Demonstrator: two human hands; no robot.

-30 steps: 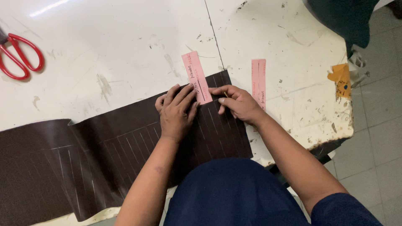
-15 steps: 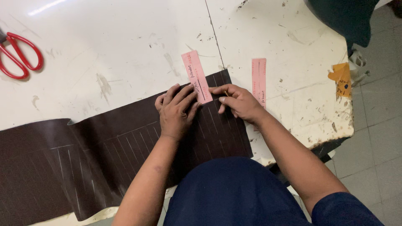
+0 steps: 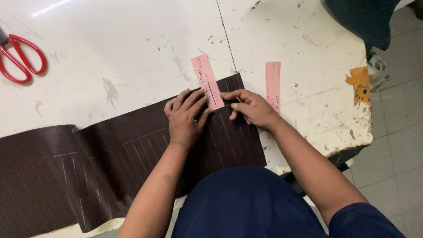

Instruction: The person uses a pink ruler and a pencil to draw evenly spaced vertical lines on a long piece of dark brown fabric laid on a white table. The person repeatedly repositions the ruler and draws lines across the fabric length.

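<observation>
On dark brown sheet [image 3: 132, 150] — pale ruled lines — left hand [image 3: 187, 117] flattens pink strip [image 3: 207, 81], right hand [image 3: 249, 108] pinches pencil [image 3: 238, 99].

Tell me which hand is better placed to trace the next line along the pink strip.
Right. The right hand already pinches a thin marker beside the strip on the brown sheet, while the left hand lies flat, pinning the strip.

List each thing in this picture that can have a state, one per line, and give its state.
Left hand: flat, pressing a pink strip onto the sheet.
Right hand: grip pinched on a thin marking tool.
Pink strip: lying half on the sheet, half on the table.
Second strip: loose on the table.
Brown sheet: spread flat, lined.
Scissors: untouched.
</observation>
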